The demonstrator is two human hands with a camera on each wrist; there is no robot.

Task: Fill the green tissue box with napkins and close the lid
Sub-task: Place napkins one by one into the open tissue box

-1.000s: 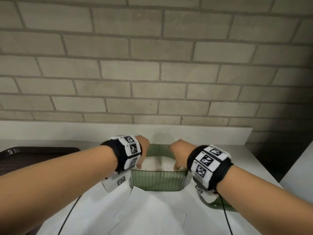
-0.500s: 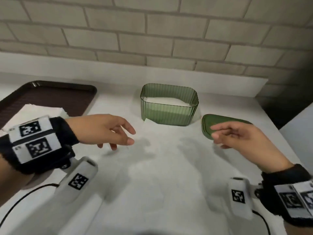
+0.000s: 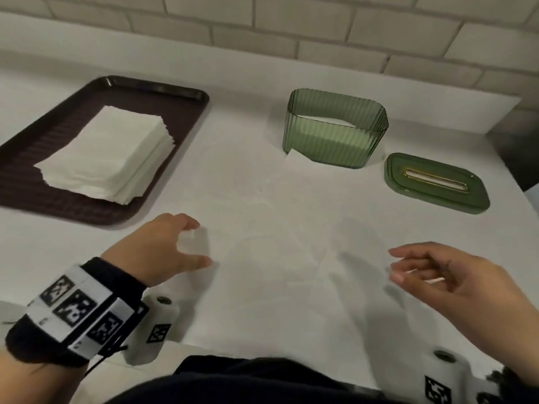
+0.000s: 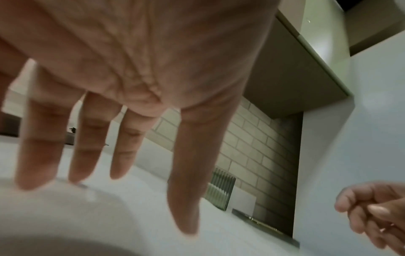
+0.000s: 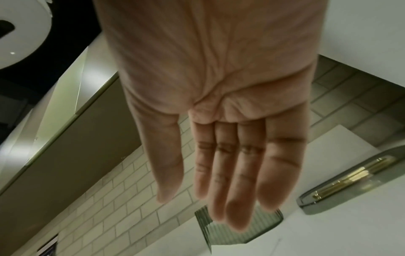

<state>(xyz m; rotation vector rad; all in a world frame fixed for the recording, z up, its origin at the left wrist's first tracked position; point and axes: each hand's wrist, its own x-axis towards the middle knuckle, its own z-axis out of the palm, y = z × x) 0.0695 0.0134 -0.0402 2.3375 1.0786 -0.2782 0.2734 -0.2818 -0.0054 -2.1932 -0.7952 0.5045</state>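
Seen from above: one white counter (image 3: pixel 262 199) against a pale brick wall (image 3: pixel 320 27). Hard to make out: flat white paper sheets (image 3: pixel 277 258) spread on the counter, edges faint against the white surface, count unclear. Cut off at bottom: dark clothing and both wristbands with black-and-white markers.

One green box (image 3: pixel 335 132), translucent ribbed plastic with rounded corners, open on top, toward the back of the counter. White napkins inside, only their top visible through the walls, well below the rim. One paper corner tucked under the box's near left edge. One green lid (image 3: pixel 436 182), smooth oval with a gold-edged slot, flat on the counter just right of the box, apart from it.

Far left of the box: one dark brown textured tray (image 3: pixel 87 205) bearing one stack of white napkins (image 3: pixel 108 153), slightly fanned.

Nearer than the box: left hand (image 3: pixel 163 249), fingers loose and spread, hovering over paper, grasping nothing. Right hand (image 3: pixel 455 278), fingers relaxed, lightly bent, empty.
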